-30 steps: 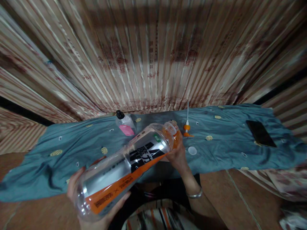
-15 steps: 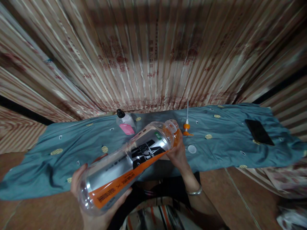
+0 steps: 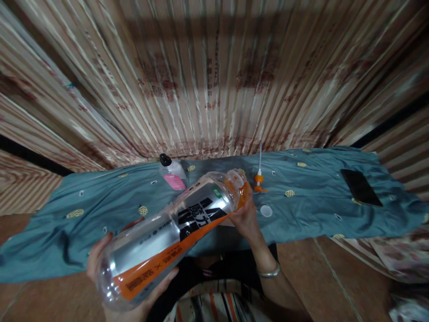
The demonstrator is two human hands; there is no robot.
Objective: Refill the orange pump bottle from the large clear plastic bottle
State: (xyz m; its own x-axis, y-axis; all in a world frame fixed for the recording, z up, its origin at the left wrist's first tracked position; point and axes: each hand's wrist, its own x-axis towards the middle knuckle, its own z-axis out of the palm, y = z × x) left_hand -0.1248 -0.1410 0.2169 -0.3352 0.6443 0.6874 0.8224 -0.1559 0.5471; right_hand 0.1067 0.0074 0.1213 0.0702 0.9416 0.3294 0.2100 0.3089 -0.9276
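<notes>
From where I stand, the large clear bottle (image 3: 170,237) with its silver and orange label is up over the near edge of the cloth (image 3: 318,205), tilted aslant, the person's left hand (image 3: 142,305) wrapped round its base and the right hand (image 3: 246,217) gripping an orange see-through piece (image 3: 241,197) at the neck end, though I can't tell whether that is separate. Just beyond lie an orange-and-white pump (image 3: 258,179) and a small white disc (image 3: 266,210); a black-capped bottle with a pink label (image 3: 173,176) sits behind, and a dark phone (image 3: 361,187) well off to the right.
</notes>
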